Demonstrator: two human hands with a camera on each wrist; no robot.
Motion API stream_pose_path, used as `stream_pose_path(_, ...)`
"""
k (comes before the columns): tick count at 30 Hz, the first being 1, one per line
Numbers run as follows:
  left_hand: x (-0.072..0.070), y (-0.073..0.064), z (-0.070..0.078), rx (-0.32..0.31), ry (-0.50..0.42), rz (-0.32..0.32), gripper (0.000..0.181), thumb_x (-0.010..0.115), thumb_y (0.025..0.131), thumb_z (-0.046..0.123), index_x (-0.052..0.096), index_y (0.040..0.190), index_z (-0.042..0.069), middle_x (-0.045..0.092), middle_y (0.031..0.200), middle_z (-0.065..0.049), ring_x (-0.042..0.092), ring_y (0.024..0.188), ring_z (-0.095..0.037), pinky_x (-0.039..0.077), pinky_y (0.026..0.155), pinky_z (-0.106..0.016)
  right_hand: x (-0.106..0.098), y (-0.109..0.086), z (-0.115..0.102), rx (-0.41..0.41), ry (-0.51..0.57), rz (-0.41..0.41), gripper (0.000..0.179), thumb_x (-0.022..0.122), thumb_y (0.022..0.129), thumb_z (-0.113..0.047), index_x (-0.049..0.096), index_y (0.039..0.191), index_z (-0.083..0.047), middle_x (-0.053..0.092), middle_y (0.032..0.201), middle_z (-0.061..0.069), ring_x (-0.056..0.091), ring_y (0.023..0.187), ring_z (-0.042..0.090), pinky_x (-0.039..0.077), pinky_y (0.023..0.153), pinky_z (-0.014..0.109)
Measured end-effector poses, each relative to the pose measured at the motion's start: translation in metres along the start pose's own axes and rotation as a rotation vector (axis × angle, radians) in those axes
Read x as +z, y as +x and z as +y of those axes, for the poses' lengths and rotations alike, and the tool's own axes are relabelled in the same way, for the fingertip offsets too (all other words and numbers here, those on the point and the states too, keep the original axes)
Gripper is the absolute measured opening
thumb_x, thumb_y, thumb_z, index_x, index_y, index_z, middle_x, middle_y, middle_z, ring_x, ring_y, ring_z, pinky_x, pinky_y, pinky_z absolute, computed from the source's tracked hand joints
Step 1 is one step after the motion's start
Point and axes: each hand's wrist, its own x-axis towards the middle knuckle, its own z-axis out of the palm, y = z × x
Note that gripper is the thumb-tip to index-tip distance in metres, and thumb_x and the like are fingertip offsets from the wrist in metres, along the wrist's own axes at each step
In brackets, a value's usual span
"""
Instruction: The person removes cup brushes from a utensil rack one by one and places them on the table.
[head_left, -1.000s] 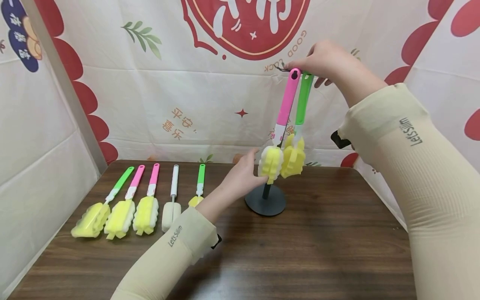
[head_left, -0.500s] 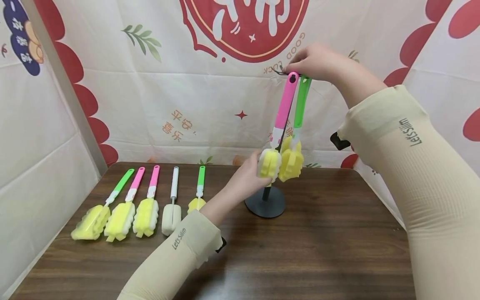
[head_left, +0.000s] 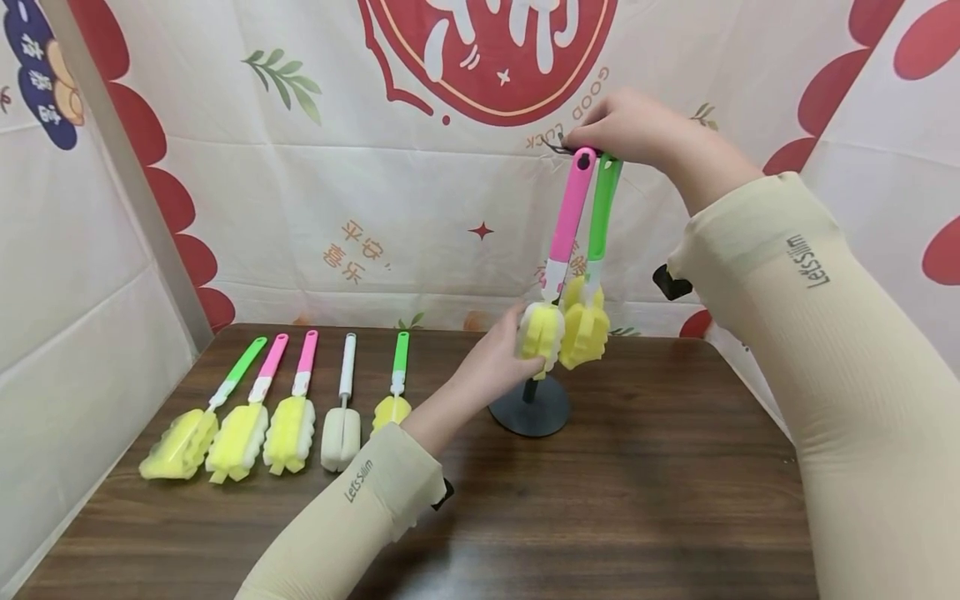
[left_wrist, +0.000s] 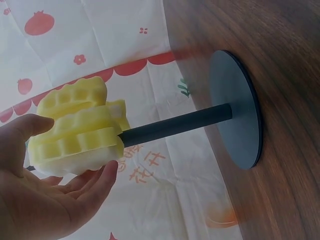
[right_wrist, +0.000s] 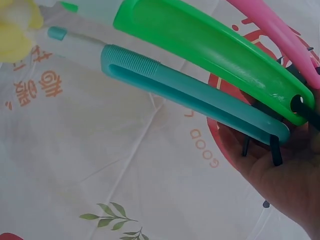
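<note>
In the head view, my left hand [head_left: 491, 358] holds the yellow-and-white sponge head of a pink-handled bottle brush [head_left: 572, 204], thumb on one side and fingers on the other. That brush hangs by its handle hole from a black hook stand [head_left: 529, 408]. My right hand [head_left: 633, 127] grips the stand's top, where the hooks fan out. A green-handled bottle brush [head_left: 604, 208] hangs beside the pink one. The right wrist view also shows a teal-handled brush [right_wrist: 195, 97] hung on a hook. The stand's post [left_wrist: 175, 125] rises upright from its round base.
On the left of the wooden table [head_left: 637, 500] lies a row of bottle brushes: a green-handled one [head_left: 243, 358], two pink-handled ones, a white one [head_left: 347, 367] and another green one [head_left: 401, 358], partly behind my left sleeve. A printed cloth [head_left: 450, 183] hangs behind.
My left hand has come further around the sponge head. The right hand's fingers, loosely extended a second ago, are now tucked in at the stand's top. The hanging brushes sit slightly lower in view.
</note>
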Motion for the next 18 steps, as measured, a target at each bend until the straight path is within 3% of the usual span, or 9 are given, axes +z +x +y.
stream_pose_path(5, 0.0014, -0.0018, 0.003, -0.009, 0.021, -0.011, 0.081, 0.073, 0.087, 0.024, 0.026, 0.152, 0.009, 0.053, 0.132, -0.01, 0.056, 0.11, -0.022, 0.047, 0.091, -0.038, -0.0006, 0.0015, 0.0001, -0.021, 0.005, 0.012, 0.045, 0.052, 0.096, -0.044, 0.067, 0.116, -0.005, 0.064, 0.086, 0.007, 0.064, 0.072, 0.017, 0.051, 0.07, 0.022)
stream_pose_path(9, 0.0027, -0.0024, 0.0029, -0.001, 0.029, -0.008, 0.081, 0.074, 0.087, 0.025, 0.026, 0.151, 0.01, 0.054, 0.13, -0.01, 0.057, 0.11, -0.024, 0.048, 0.09, -0.039, -0.0001, 0.0031, 0.0016, -0.019, 0.035, 0.0, 0.05, 0.052, 0.097, -0.044, 0.062, 0.13, -0.009, 0.058, 0.104, 0.009, 0.061, 0.076, 0.017, 0.05, 0.069, 0.022)
stream_pose_path(14, 0.0061, -0.0027, 0.002, 0.01, 0.033, -0.008, 0.082, 0.076, 0.085, 0.027, 0.029, 0.15, 0.011, 0.055, 0.13, -0.009, 0.058, 0.108, -0.025, 0.048, 0.089, -0.038, 0.0014, 0.0039, 0.0052, -0.018, 0.084, -0.081, 0.054, 0.047, 0.099, -0.045, 0.048, 0.145, -0.016, 0.052, 0.123, 0.008, 0.058, 0.085, 0.019, 0.05, 0.07, 0.023)
stream_pose_path(18, 0.0073, -0.0027, 0.0019, 0.02, 0.055, 0.003, 0.085, 0.078, 0.084, 0.029, 0.029, 0.15, 0.01, 0.055, 0.131, -0.009, 0.058, 0.107, -0.023, 0.048, 0.09, -0.037, 0.0015, 0.0035, 0.0028, -0.021, 0.141, -0.152, 0.052, 0.043, 0.102, -0.043, 0.042, 0.147, -0.018, 0.056, 0.121, 0.007, 0.059, 0.088, 0.016, 0.05, 0.074, 0.024)
